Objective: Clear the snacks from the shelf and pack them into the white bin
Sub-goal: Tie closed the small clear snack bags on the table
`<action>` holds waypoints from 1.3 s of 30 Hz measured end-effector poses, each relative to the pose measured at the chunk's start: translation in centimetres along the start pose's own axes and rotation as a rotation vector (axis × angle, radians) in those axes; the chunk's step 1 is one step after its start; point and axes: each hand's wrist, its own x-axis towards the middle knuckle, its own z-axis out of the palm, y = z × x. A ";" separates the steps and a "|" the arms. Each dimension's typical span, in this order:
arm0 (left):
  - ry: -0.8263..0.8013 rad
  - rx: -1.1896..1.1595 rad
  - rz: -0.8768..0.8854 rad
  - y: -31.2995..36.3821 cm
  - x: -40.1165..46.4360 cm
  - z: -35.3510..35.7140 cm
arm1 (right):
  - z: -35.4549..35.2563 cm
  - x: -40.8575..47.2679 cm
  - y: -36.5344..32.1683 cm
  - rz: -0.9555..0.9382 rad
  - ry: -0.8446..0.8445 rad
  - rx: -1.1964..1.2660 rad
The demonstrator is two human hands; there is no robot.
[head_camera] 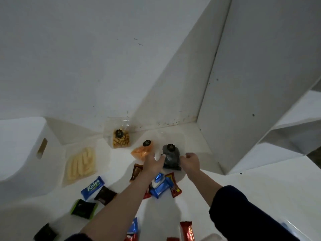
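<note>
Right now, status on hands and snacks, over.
Left hand open, reaching at the dark bag. Right hand curled beside it, grip unclear. Orange bag close alongside; wrapped bars under the forearms.

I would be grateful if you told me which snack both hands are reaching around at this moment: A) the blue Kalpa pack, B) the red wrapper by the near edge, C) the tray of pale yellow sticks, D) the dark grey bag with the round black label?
D: the left hand and the right hand sit on either side of the dark grey bag, while the other snacks lie apart from both.
</note>
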 end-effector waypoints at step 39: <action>0.170 -0.389 0.350 7.3 -12.4 -12.5 | -1.0 -16.7 -3.4 -0.557 -0.010 0.102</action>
